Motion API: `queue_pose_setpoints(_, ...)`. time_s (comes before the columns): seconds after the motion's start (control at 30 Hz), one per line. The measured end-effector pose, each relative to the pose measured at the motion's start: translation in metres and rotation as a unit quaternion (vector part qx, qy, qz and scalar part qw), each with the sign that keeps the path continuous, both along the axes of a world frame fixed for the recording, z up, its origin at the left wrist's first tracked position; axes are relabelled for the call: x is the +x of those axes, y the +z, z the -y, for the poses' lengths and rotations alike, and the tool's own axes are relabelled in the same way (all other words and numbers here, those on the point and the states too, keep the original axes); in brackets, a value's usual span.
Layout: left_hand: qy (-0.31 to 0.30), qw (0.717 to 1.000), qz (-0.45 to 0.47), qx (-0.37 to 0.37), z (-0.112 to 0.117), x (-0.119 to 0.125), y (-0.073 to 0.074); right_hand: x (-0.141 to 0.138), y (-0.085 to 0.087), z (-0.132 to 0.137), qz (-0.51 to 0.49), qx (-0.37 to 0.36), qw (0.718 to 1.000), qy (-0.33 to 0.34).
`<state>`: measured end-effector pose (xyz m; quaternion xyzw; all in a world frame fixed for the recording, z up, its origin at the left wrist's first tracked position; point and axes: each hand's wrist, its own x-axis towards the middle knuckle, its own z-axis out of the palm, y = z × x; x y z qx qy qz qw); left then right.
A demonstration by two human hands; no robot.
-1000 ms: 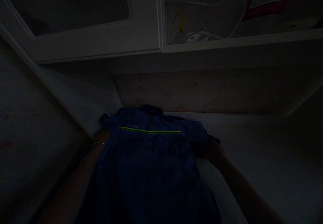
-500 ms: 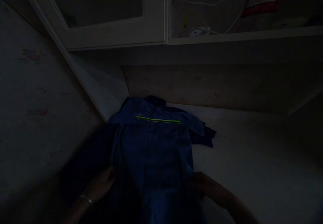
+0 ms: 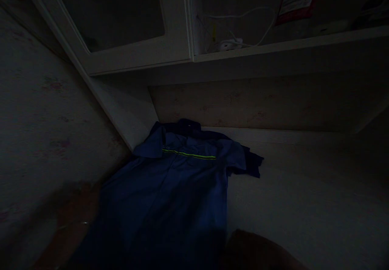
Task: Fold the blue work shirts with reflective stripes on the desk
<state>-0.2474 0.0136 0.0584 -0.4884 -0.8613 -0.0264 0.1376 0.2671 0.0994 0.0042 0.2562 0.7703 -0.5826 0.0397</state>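
A blue short-sleeved shirt (image 3: 182, 189) with a bright yellow-green stripe across its chest lies on a pale surface. It overlaps a darker navy garment (image 3: 253, 164) that shows at the collar and right sleeve. At the shirt's left edge, my left hand (image 3: 80, 207), with a bracelet on the wrist, is closed on the cloth. My right hand (image 3: 247, 247) is at the lower right edge, curled against the shirt, though darkness hides most of its fingers. The shirt's lower end fades into shadow.
Overhead hangs a white cabinet (image 3: 178, 39) with a framed door. Its open shelf (image 3: 273, 45) holds a white cable (image 3: 243, 15) and a red-and-dark packet (image 3: 298, 2). A flowered wall (image 3: 57, 120) stands close on the left. The room is very dim.
My left hand has moved left and outward, and the shirt's lower left side has spread with it. The left sleeve has folded over, and my right hand sits slightly lower.
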Motion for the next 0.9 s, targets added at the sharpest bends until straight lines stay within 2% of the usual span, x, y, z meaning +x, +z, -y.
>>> queue_pose_setpoints(0.07, -0.134, 0.99, 0.01, -0.03, -0.024, 0.051, -0.015, 0.003, 0.009, -0.01, -0.024, 0.043, 0.998, -0.025)
queue_pose_setpoints(0.13, -0.22, 0.972, 0.084, 0.007, -0.057, 0.1, -0.029, 0.0, 0.018, -0.024, -0.031, 0.101, 0.989, -0.102)
queue_pose_setpoints(0.23, -0.278, 0.95, 0.121, 0.07, -0.109, 0.152, -0.052, -0.013, 0.021, -0.049, -0.024, 0.222, 0.949, -0.22)
queue_pose_setpoints(0.3, -0.276, 0.953, 0.102, 0.077, -0.136, 0.169, -0.071, -0.021, 0.009, -0.064, -0.006, 0.308, 0.916, -0.259)
queue_pose_setpoints(0.37, -0.255, 0.962, 0.075, 0.054, -0.153, 0.177, -0.092, -0.026, -0.013, -0.075, 0.042, 0.397, 0.88, -0.257)
queue_pose_setpoints(0.43, -0.235, 0.969, 0.067, 0.021, -0.16, 0.178, -0.113, -0.026, -0.04, -0.083, 0.098, 0.449, 0.859, -0.228)
queue_pose_setpoints(0.5, -0.222, 0.972, 0.083, 0.002, -0.163, 0.175, -0.128, -0.024, -0.062, -0.087, 0.127, 0.459, 0.854, -0.208)
queue_pose_setpoints(0.57, -0.22, 0.97, 0.1, -0.002, -0.163, 0.171, -0.136, -0.023, -0.074, -0.089, 0.126, 0.455, 0.856, -0.21)
queue_pose_setpoints(0.7, -0.224, 0.967, 0.116, 0.007, -0.164, 0.166, -0.135, -0.024, -0.074, -0.091, 0.115, 0.433, 0.864, -0.231)
queue_pose_setpoints(0.8, -0.224, 0.966, 0.129, 0.011, -0.166, 0.166, -0.133, -0.024, -0.068, -0.089, 0.103, 0.422, 0.867, -0.246)
queue_pose_setpoints(0.9, -0.213, 0.968, 0.13, 0.013, -0.166, 0.169, -0.132, -0.027, -0.055, -0.094, 0.129, 0.413, 0.857, -0.281)
